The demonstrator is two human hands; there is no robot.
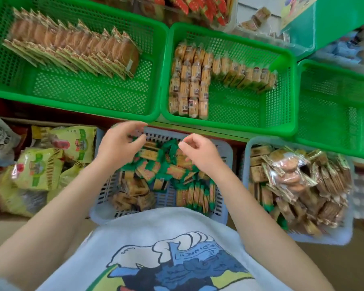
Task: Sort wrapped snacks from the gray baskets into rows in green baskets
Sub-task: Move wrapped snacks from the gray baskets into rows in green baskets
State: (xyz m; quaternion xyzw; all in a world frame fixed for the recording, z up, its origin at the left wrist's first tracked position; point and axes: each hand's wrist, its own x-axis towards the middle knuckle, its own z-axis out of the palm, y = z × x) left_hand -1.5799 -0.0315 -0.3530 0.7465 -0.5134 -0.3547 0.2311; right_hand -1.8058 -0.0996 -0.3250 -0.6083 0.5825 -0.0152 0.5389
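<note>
A gray basket in front of me holds a loose heap of green-wrapped snacks and brown-wrapped ones. My left hand hovers over its far left corner, and its fingers and thumb curl round a green-wrapped snack. My right hand hangs above the heap with loosely curled fingers and holds nothing. A second gray basket on the right is full of mixed snacks. Beyond, the middle green basket holds rows of yellow biscuit packs. The left green basket holds a row of cakes.
A third green basket stands at the far right with nothing in it. Yellow-green snack bags are piled to the left of the gray basket. Red packs lie behind the green baskets. My shirt covers the bottom of the view.
</note>
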